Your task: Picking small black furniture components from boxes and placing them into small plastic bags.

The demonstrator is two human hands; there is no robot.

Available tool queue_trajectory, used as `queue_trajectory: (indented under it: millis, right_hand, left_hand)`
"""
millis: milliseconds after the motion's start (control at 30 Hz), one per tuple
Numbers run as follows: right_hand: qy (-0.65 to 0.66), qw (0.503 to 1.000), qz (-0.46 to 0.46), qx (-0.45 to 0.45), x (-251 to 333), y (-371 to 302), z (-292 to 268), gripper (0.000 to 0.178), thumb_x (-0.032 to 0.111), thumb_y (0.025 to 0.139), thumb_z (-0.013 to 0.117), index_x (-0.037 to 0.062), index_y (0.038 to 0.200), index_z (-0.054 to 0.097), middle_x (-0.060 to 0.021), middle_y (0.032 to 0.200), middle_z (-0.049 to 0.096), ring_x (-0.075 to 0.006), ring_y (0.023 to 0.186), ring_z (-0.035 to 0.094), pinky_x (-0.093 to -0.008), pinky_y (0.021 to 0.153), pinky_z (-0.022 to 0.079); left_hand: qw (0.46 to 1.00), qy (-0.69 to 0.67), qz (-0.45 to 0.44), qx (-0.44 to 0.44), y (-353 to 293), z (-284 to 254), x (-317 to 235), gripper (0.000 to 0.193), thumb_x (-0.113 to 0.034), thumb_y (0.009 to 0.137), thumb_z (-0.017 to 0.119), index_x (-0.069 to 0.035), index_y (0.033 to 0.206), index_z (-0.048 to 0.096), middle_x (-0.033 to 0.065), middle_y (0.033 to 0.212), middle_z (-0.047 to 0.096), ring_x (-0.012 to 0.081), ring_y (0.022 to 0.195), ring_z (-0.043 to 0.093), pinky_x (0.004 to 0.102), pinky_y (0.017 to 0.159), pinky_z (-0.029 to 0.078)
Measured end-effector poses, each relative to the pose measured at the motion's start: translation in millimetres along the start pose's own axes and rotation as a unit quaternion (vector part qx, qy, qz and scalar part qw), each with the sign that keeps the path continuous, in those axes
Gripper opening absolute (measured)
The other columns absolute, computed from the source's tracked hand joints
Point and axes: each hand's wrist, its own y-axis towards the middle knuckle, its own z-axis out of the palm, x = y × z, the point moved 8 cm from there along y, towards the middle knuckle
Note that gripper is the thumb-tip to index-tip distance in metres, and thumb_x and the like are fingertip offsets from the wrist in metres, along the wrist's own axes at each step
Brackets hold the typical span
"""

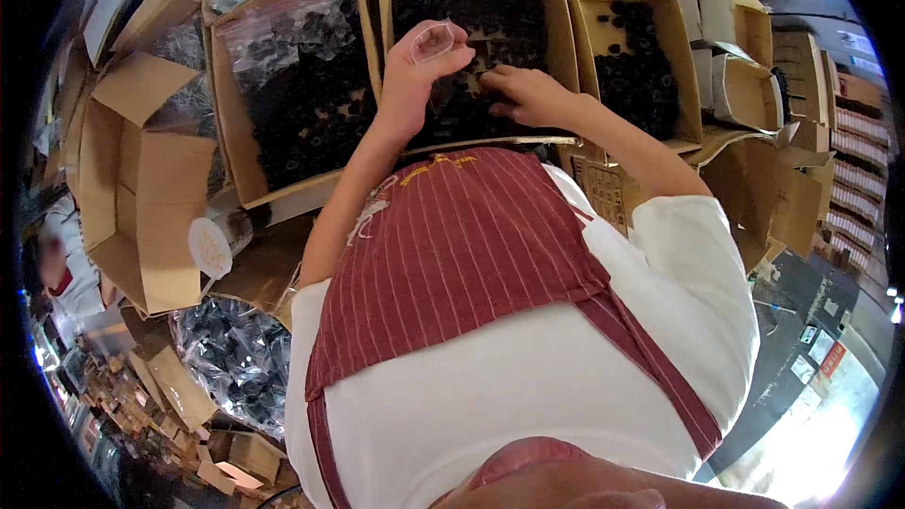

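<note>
My left hand (421,66) is closed round a small clear plastic bag (434,41), its rounded mouth showing above the fingers. It is raised over the front left of a cardboard box (558,38) of small black parts (509,2). To its right, my right hand (531,94) reaches into the same box with curled fingers low over the parts. Its fingertips are partly hidden, so whatever they pinch cannot be made out.
A box (226,85) with black parts and clear bags stands left; another box (693,104) of black parts stands right. Beyond are an open carton (170,217), a white round-ended roll (210,248), and a sack of wrapped black pieces (236,349). Another person (71,254) is far left.
</note>
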Motion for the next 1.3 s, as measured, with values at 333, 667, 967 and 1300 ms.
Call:
queue_trajectory:
  millis: [333,667,967,1300]
  right_hand:
    - [0.739,0.666,0.083,-0.055,-3,-19,-65,0.05,0.043,0.101,0.056,0.0069,0.136,0.057,-0.008,0.108,0.068,-0.0101,0.072,0.06,-0.0206,0.049,0.045]
    - [0.765,0.638,0.081,-0.029,30,-22,-76,0.052,0.04,0.106,0.044,0.0007,0.138,0.051,-0.0125,0.111,0.067,-0.0112,0.07,0.06,-0.0191,0.046,0.048]
    - [0.755,0.656,0.012,0.021,62,-23,-93,0.043,0.028,0.105,0.05,-0.0032,0.135,0.052,-0.0082,0.095,0.06,-0.0016,0.047,0.032,-0.014,0.032,0.024]
    - [0.778,0.623,-0.013,0.078,63,-9,-83,0.044,0.037,0.105,0.053,0.0038,0.133,0.055,-0.0048,0.087,0.059,0.0005,0.042,0.029,-0.0134,0.032,0.022]
  left_hand:
    - [0.972,0.203,0.108,-0.05,-7,-5,-11,0.022,-0.009,0.091,0.073,-0.005,0.111,0.064,0.0006,0.101,0.065,0.0104,0.094,0.061,0.0267,0.086,0.048]
    - [0.963,0.242,0.115,-0.022,-13,4,-17,0.035,-0.006,0.09,0.072,-0.009,0.122,0.06,0.0038,0.102,0.067,0.0124,0.094,0.065,0.0288,0.084,0.052]
    - [0.963,0.231,0.133,0.026,-15,11,-14,0.042,-0.015,0.092,0.073,-0.008,0.129,0.056,0.0056,0.106,0.066,0.0157,0.105,0.062,0.0339,0.093,0.048]
    - [0.962,0.223,0.15,0.042,-18,13,-13,0.036,-0.012,0.087,0.075,-0.006,0.12,0.06,0.0052,0.099,0.07,0.0134,0.093,0.067,0.0303,0.086,0.053]
